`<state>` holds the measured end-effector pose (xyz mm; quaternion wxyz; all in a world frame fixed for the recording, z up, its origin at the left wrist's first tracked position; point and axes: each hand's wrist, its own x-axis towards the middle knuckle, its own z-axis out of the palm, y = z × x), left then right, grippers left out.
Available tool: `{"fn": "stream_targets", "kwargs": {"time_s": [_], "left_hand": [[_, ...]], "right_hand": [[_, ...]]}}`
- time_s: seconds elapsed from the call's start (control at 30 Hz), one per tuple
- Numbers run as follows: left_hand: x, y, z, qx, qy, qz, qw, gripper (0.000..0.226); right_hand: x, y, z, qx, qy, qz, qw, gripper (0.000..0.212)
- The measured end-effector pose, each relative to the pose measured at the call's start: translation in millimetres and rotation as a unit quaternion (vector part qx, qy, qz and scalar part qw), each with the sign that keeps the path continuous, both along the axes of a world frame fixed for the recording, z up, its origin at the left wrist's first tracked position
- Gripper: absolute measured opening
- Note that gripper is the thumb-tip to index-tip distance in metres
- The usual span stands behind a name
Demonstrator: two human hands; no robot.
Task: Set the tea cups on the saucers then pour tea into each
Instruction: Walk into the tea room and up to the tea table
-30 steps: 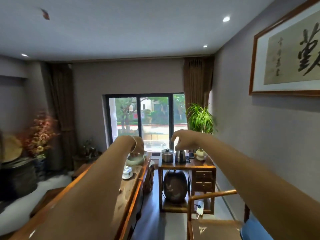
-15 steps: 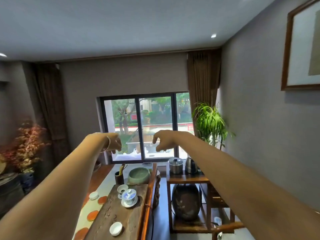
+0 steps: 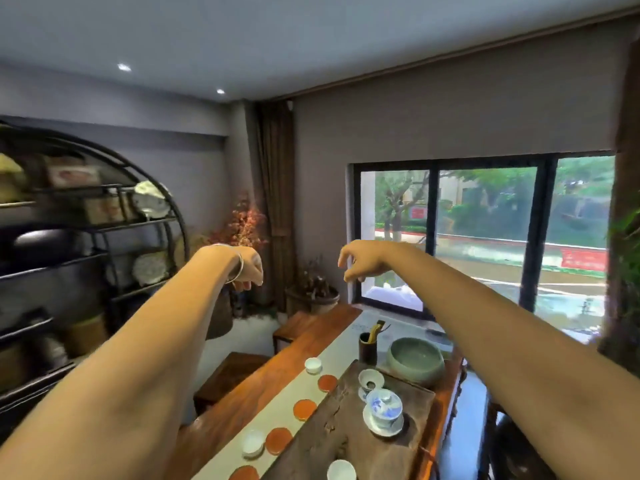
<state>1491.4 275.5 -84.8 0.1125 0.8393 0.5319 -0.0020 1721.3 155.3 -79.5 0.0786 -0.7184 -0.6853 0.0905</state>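
High above the long wooden table [image 3: 242,403], both bare arms are reaching forward, well clear of everything on it. The left hand [image 3: 247,270], with a thin bangle [image 3: 237,268] at the wrist, is hanging with its fingers curled loosely downward and is holding nothing. The right hand [image 3: 360,259] is drooping from the wrist with fingers half open and spread, also gripping nothing. Down on the table a pale runner [image 3: 332,362] is stretching from near to far, and four round orange saucers are lying along it in a row: a near one [image 3: 244,473] at the bottom edge, a second [image 3: 278,440], a third [image 3: 304,409] and the far one [image 3: 327,383]. None is carrying a cup. One small white tea cup [image 3: 252,443] is sitting on the runner just left of the second saucer, another tea cup [image 3: 313,365] is standing beyond the far saucer, and a third cup [image 3: 341,471] is resting on the dark wooden tea tray [image 3: 346,438] to the right of the runner. Farther along that tray a blue-and-white lidded gaiwan [image 3: 383,408] is sitting on its own white dish, with a small white strainer cup [image 3: 370,381] just behind it. Beyond the tray a green ceramic bowl [image 3: 415,360] is standing beside a dark tool holder [image 3: 367,348]. Behind the hands a large window [image 3: 485,237] is showing trees outside.
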Motion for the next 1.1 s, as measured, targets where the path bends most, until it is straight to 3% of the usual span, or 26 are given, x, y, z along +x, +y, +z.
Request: {"fn": "stream_targets", "kwargs": {"time_s": [0.2,0.43,0.73,1.1], "left_hand": [[-21,63,-23,-0.015,0.005,0.122,0.992,0.02],[-49,88,-55,-0.039,-0.022,0.248,0.968,0.022],[-97,36,-123,-0.074,-0.026,0.368,0.926,0.021],[-108,-42,-241,-0.123,-0.089,0.36,0.921,0.025]], "right_hand": [[-2,129,-15,-0.002,-0.015,0.138,0.99,0.044],[-25,221,-48,-0.033,-0.045,0.298,0.953,0.044],[-75,249,-106,-0.07,-0.048,0.412,0.907,0.043],[-108,226,-205,-0.111,-0.076,0.462,0.877,0.045]]}}
